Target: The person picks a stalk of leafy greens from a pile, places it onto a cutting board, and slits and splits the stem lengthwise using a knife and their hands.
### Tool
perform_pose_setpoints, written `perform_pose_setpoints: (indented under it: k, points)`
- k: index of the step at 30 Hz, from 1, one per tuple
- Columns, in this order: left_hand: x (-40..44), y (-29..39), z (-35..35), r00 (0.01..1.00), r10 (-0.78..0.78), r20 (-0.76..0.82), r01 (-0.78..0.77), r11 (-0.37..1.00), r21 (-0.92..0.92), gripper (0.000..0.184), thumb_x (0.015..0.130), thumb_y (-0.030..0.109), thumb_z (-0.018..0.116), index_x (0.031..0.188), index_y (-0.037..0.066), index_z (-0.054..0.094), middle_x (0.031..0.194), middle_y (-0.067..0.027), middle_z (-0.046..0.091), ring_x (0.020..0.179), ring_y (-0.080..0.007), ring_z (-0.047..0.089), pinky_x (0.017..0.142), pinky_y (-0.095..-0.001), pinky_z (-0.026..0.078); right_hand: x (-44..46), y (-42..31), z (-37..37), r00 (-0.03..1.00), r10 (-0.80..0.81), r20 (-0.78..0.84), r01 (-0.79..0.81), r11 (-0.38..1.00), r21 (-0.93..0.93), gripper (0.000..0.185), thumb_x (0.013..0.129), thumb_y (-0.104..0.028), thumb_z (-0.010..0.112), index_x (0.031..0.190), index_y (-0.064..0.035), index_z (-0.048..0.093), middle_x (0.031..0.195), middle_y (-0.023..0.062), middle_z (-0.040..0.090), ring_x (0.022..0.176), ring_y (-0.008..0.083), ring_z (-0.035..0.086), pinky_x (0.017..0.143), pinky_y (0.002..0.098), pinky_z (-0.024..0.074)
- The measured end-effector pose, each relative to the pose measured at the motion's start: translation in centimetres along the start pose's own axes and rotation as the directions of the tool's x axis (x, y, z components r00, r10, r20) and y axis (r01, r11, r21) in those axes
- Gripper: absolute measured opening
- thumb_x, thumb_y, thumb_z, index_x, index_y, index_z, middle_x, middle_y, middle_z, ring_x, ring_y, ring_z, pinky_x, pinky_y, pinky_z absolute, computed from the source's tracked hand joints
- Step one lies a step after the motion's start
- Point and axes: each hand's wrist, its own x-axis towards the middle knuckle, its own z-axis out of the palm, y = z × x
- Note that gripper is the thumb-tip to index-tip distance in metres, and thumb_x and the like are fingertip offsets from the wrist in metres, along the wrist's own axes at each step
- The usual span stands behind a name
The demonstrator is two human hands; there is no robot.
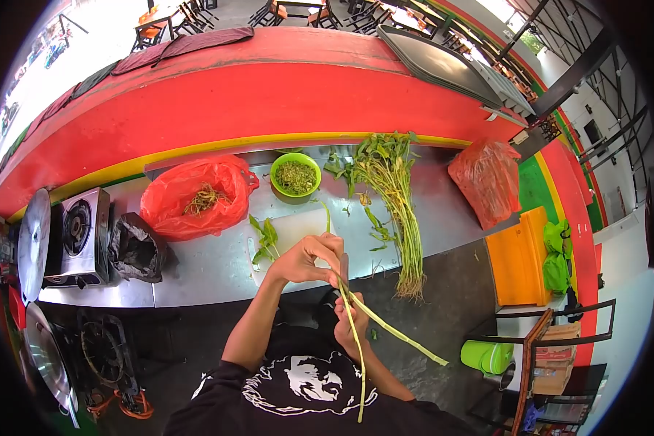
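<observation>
My left hand (pixel 309 259), above the front edge of the metal counter, pinches a long green vegetable stem (pixel 400 336) between thumb and fingers. The stem looks split, with one thick length and one thinner strip (pixel 352 349) hanging toward my shirt. Close below, my right hand (pixel 349 323) is closed around a knife, its blade (pixel 344 267) pointing up beside the left fingertips. The knife handle is hidden in the fist. Behind my hands lies a white cutting board (pixel 298 227) with a leafy sprig (pixel 266 238) on its left side.
A green bowl (pixel 296 175) of chopped greens stands behind the board. To its left sits an open red plastic bag (pixel 163 200) with trimmings, then a black bag (pixel 134 251) and a gas stove (pixel 80 225). Rightward lie a bundle of leafy stems (pixel 400 218) and another red bag (pixel 487 182).
</observation>
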Motion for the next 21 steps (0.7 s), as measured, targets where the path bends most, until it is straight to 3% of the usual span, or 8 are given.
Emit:
perform_pose_setpoints:
  k: [2,6,11,13,16,21]
  points:
    - [0.0,0.1,0.0,1.0,-0.012,0.009,0.012,1.0,-0.008,0.013,0.07,0.021,0.082,0.079,0.014,0.076,0.074,0.0055,0.067,0.07,-0.011,0.05,0.078,-0.0315,0.034,-0.1,-0.2,-0.1,0.996,0.074,0.058,-0.077,0.996,0.052,0.062,0.097,-0.057,0.038,0.089,0.0039,0.052,0.075,0.0028,0.046,0.058,0.0063,0.045,0.049,0.018,0.0363]
    - [0.1,0.2,0.0,1.0,0.013,0.011,-0.012,0.998,-0.054,0.013,0.07,0.021,0.082,0.079,0.014,0.075,0.077,0.0043,0.069,0.073,-0.0112,0.053,0.078,-0.0323,0.035,-0.4,-0.2,0.0,0.992,0.114,0.046,-0.117,0.992,0.047,0.067,0.094,-0.061,0.039,0.089,0.004,0.052,0.075,0.0022,0.048,0.059,0.0058,0.045,0.049,0.0182,0.0367]
    - [0.5,0.7,-0.2,0.998,0.008,0.067,-0.003,0.998,-0.07,0.013,0.07,0.021,0.082,0.079,0.014,0.075,0.076,0.0045,0.068,0.072,-0.0115,0.053,0.078,-0.0324,0.035,0.1,-1.1,0.1,1.0,0.018,0.024,-0.019,0.999,0.031,0.066,0.095,-0.06,0.038,0.089,0.0038,0.052,0.074,0.0025,0.047,0.056,0.0055,0.044,0.047,0.0188,0.0341]
    - [0.7,0.7,-0.1,0.993,0.021,0.112,-0.023,1.0,0.014,0.021,0.071,0.03,0.081,0.083,0.013,0.077,0.07,0.0043,0.064,0.068,-0.0113,0.051,0.075,-0.0314,0.034,0.2,-1.4,0.1,0.997,0.078,0.019,-0.079,0.992,0.097,0.064,0.095,-0.059,0.04,0.088,0.003,0.052,0.07,0.0017,0.047,0.053,0.0052,0.042,0.046,0.019,0.0324]
    - [0.5,0.7,0.1,0.996,0.001,0.085,0.0,1.0,-0.006,0.012,0.071,0.021,0.082,0.08,0.015,0.076,0.071,0.0062,0.062,0.071,-0.0114,0.05,0.078,-0.0323,0.033,0.5,-1.3,0.2,0.999,0.051,0.0,-0.051,0.995,0.086,0.062,0.095,-0.059,0.042,0.087,0.0024,0.052,0.066,0.0005,0.046,0.052,0.0048,0.041,0.045,0.019,0.0314]
    - [0.3,0.4,0.3,0.999,0.015,0.049,-0.015,1.0,-0.004,0.014,0.071,0.023,0.083,0.077,0.014,0.074,0.069,0.0063,0.059,0.07,-0.0119,0.047,0.077,-0.0319,0.032,0.8,-1.3,0.5,0.999,0.041,0.015,-0.043,0.993,0.108,0.06,0.096,-0.057,0.041,0.088,0.0021,0.051,0.065,0.0006,0.046,0.05,0.005,0.04,0.045,0.0194,0.0299]
